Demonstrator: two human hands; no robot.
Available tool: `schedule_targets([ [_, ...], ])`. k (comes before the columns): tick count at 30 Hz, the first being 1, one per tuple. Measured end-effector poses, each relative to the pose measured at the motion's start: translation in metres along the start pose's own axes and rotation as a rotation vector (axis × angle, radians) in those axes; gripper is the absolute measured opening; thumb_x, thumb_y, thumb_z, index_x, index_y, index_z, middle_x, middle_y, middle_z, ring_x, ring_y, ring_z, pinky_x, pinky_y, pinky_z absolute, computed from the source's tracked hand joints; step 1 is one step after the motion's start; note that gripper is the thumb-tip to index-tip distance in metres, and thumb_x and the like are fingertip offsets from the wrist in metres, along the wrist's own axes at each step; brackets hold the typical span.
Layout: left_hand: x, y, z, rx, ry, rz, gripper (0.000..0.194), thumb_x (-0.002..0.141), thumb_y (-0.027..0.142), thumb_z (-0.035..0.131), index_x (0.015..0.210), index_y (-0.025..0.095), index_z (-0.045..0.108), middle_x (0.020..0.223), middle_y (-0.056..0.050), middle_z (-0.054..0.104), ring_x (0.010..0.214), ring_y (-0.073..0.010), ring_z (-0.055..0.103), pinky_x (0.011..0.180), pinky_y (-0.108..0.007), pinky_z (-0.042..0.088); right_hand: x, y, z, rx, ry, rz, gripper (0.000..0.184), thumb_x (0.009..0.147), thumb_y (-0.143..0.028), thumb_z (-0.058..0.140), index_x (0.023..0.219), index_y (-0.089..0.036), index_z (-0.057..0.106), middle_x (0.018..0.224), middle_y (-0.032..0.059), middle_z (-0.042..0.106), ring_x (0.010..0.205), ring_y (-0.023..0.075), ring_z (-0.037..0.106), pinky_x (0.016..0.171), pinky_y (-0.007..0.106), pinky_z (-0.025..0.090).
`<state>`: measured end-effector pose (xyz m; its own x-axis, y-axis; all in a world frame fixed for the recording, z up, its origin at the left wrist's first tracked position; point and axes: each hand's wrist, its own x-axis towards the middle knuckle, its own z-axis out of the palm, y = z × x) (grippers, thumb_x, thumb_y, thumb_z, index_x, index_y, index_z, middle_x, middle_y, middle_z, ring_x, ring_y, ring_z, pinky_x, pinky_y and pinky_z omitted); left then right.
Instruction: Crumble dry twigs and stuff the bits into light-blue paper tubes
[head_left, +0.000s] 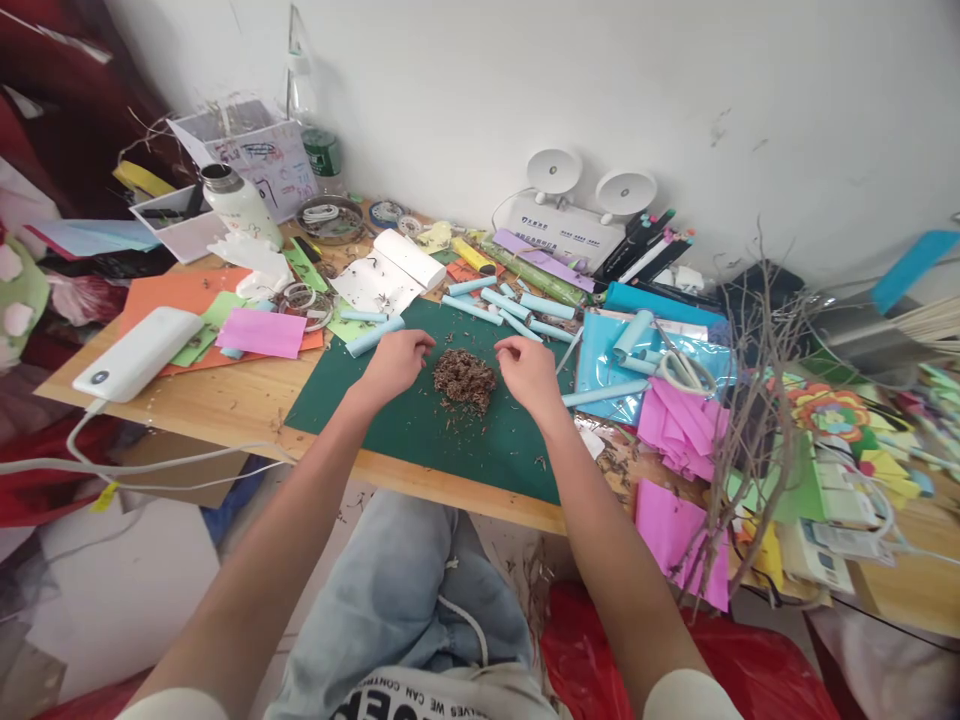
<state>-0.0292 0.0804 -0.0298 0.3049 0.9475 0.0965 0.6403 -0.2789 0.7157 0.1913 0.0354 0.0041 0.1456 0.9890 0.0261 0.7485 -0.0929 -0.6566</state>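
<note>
A small heap of brown dried plant bits [464,379] lies in the middle of a dark green cutting mat [420,430]. My left hand [397,360] rests on the mat just left of the heap, fingers curled inward with nothing visible in them. Just right of the heap, my right hand [529,370] has its fingers curled too, fingertips close to the heap's edge. Both hands flank the heap closely. Several rolled light-blue paper tubes [510,305] lie on the mat's far side.
A white power bank [139,352] with its cable sits at the left. Pink paper sheets [679,425], scissors [686,372], a bare twig bunch [750,400] and craft clutter fill the right. A white bottle [236,205] and boxes stand at the back left. A red bag [675,660] lies below.
</note>
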Motion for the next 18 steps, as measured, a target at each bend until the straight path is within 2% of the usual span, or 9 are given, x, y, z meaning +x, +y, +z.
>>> schedule_targets([
  [2, -0.001, -0.003, -0.003, 0.005, 0.024, -0.009, 0.033, 0.085, 0.016, 0.043, 0.095, 0.015, 0.074, 0.08, -0.009, 0.075, 0.058, -0.0182, 0.066, 0.062, -0.03, 0.056, 0.008, -0.012, -0.003, -0.039, -0.07, -0.088, 0.025, 0.087, -0.024, 0.052, 0.097, -0.02, 0.075, 0.089, 0.0067, 0.076, 0.08, 0.0224, 0.07, 0.079, 0.034, 0.052],
  [4, -0.002, -0.002, -0.004, 0.008, 0.068, 0.003, 0.033, 0.086, 0.015, 0.042, 0.096, 0.016, 0.074, 0.079, -0.008, 0.075, 0.061, -0.0185, 0.067, 0.067, -0.03, 0.056, 0.014, -0.028, 0.002, -0.098, -0.206, -0.195, 0.027, 0.088, -0.033, 0.056, 0.106, -0.023, 0.073, 0.096, 0.0074, 0.075, 0.085, 0.0239, 0.069, 0.079, 0.034, 0.052],
  [7, -0.006, 0.004, -0.006, -0.009, 0.128, -0.005, 0.034, 0.087, 0.014, 0.042, 0.099, 0.016, 0.073, 0.08, -0.007, 0.075, 0.068, -0.0195, 0.068, 0.073, -0.031, 0.056, 0.02, -0.051, 0.02, -0.319, -0.323, -0.269, 0.043, 0.076, -0.047, 0.072, 0.113, -0.023, 0.071, 0.112, 0.0139, 0.07, 0.097, 0.0319, 0.067, 0.079, 0.04, 0.053],
  [9, -0.009, 0.007, -0.008, -0.039, 0.145, -0.031, 0.034, 0.087, 0.013, 0.042, 0.1, 0.016, 0.073, 0.079, -0.006, 0.075, 0.068, -0.0194, 0.068, 0.075, -0.031, 0.055, 0.022, -0.059, 0.034, -0.446, -0.357, -0.282, 0.044, 0.07, -0.039, 0.08, 0.11, -0.022, 0.071, 0.115, 0.0171, 0.067, 0.099, 0.0334, 0.066, 0.078, 0.039, 0.053],
  [11, -0.012, 0.01, -0.01, -0.076, 0.147, -0.062, 0.033, 0.087, 0.014, 0.043, 0.101, 0.016, 0.073, 0.079, -0.006, 0.074, 0.066, -0.0186, 0.067, 0.074, -0.031, 0.055, 0.023, -0.06, 0.041, -0.492, -0.391, -0.305, 0.027, 0.072, -0.021, 0.075, 0.099, -0.021, 0.072, 0.108, 0.0167, 0.069, 0.094, 0.0305, 0.067, 0.075, 0.036, 0.052],
  [12, -0.013, 0.011, -0.011, -0.096, 0.147, -0.079, 0.033, 0.087, 0.015, 0.043, 0.102, 0.017, 0.073, 0.078, -0.005, 0.074, 0.065, -0.0183, 0.066, 0.073, -0.031, 0.054, 0.024, -0.059, 0.041, -0.478, -0.41, -0.323, 0.02, 0.074, -0.014, 0.07, 0.092, -0.02, 0.073, 0.102, 0.0155, 0.07, 0.09, 0.0283, 0.068, 0.073, 0.035, 0.051],
  [14, -0.014, 0.012, -0.011, -0.129, 0.151, -0.103, 0.033, 0.088, 0.016, 0.044, 0.103, 0.017, 0.073, 0.079, -0.005, 0.073, 0.064, -0.0178, 0.065, 0.071, -0.03, 0.053, 0.026, -0.053, 0.035, -0.378, -0.419, -0.356, 0.018, 0.075, -0.006, 0.062, 0.083, -0.02, 0.072, 0.092, 0.0124, 0.072, 0.082, 0.0248, 0.068, 0.071, 0.033, 0.05],
  [18, -0.011, 0.022, -0.007, -0.223, 0.151, -0.077, 0.027, 0.089, 0.025, 0.049, 0.101, 0.018, 0.073, 0.081, -0.005, 0.073, 0.067, -0.0185, 0.064, 0.073, -0.03, 0.05, 0.027, -0.041, 0.006, -0.025, -0.242, -0.355, 0.016, 0.074, -0.011, 0.062, 0.083, -0.02, 0.071, 0.085, 0.0045, 0.074, 0.08, 0.0201, 0.067, 0.076, 0.032, 0.05],
])
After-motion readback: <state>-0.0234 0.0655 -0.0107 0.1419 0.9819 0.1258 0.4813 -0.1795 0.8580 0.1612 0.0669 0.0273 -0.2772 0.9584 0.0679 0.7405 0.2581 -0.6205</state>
